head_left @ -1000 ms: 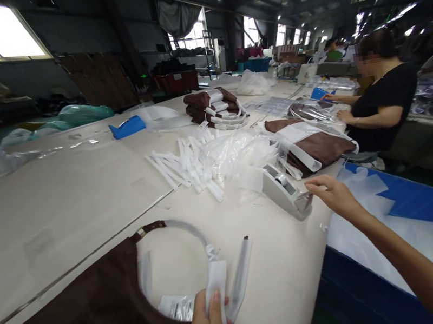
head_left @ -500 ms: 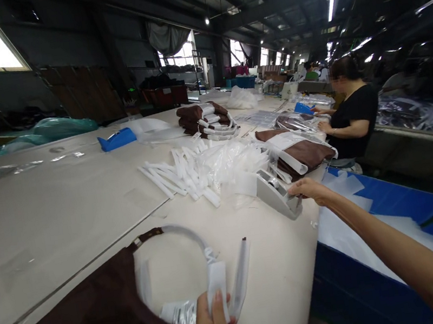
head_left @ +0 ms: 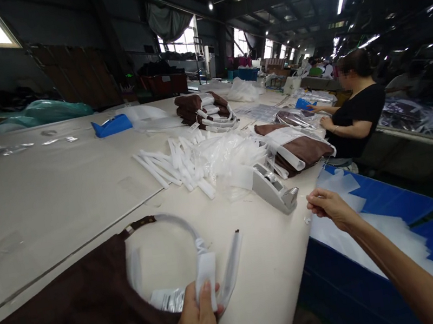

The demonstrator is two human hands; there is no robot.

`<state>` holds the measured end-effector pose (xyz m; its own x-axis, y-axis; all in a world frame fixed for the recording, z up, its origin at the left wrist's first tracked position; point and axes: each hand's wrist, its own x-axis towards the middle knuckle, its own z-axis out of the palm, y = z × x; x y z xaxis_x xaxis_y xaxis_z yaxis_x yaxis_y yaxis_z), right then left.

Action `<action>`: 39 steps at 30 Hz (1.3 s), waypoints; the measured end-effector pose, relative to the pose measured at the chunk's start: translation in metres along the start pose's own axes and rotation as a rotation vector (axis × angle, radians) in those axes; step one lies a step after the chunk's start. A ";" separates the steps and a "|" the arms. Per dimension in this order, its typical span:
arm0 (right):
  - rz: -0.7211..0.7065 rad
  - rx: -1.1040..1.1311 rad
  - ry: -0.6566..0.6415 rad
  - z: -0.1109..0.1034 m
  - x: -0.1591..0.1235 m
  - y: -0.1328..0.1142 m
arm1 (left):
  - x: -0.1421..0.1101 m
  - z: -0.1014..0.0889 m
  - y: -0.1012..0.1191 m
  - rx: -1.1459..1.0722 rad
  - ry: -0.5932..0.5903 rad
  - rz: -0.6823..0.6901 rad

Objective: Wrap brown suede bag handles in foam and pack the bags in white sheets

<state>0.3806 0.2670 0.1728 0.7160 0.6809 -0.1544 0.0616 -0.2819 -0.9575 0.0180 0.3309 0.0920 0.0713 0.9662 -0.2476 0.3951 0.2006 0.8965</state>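
Note:
A dark brown bag (head_left: 77,299) lies at the lower left, its curved strap (head_left: 174,220) covered in a pale wrap. My left hand (head_left: 200,318) is closed around the strap, with the thumb pressing a white foam piece (head_left: 207,273) against it. Another wrapped strap end (head_left: 233,266) points up just right of that hand. My right hand (head_left: 330,207) pinches a thin, clear strip of tape (head_left: 302,196) just off the front of a grey tape dispenser (head_left: 272,188). The dispenser stands near the table's right edge, apart from the fingers.
White foam strips (head_left: 181,162) and clear plastic bags (head_left: 232,154) lie beyond the dispenser. Farther back are stacked brown bags (head_left: 204,112) and a blue dispenser (head_left: 112,125). White sheets (head_left: 393,238) fill a blue bin below the table's right edge. A co-worker (head_left: 356,107) stands at the right.
My right hand has moved away from the dispenser's cutting end, to the right, with tape between its fingers. My left hand keeps its hold on the strap. The view has shifted slightly.

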 end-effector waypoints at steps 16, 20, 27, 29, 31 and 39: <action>0.007 0.234 -0.468 0.048 -0.050 0.030 | -0.009 0.007 0.007 -0.202 -0.012 -0.049; 0.018 0.313 -0.862 0.120 -0.075 0.015 | -0.012 0.008 0.006 -0.226 -0.012 -0.055; 0.125 0.090 -0.975 0.196 -0.091 0.036 | -0.014 0.009 0.005 -0.250 0.001 0.000; 0.132 0.077 -0.961 0.198 -0.092 0.039 | -0.014 0.009 0.004 -0.256 -0.009 0.002; 0.136 0.068 -0.968 0.198 -0.092 0.040 | -0.014 0.009 0.005 -0.265 -0.023 0.009; 0.148 0.027 -1.003 0.203 -0.088 0.046 | -0.017 0.007 0.000 -0.401 -0.089 0.070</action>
<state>0.1793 0.3317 0.0932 -0.1994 0.8975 -0.3934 -0.0055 -0.4025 -0.9154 0.0234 0.3135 0.0940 0.1716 0.9656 -0.1956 -0.0006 0.1986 0.9801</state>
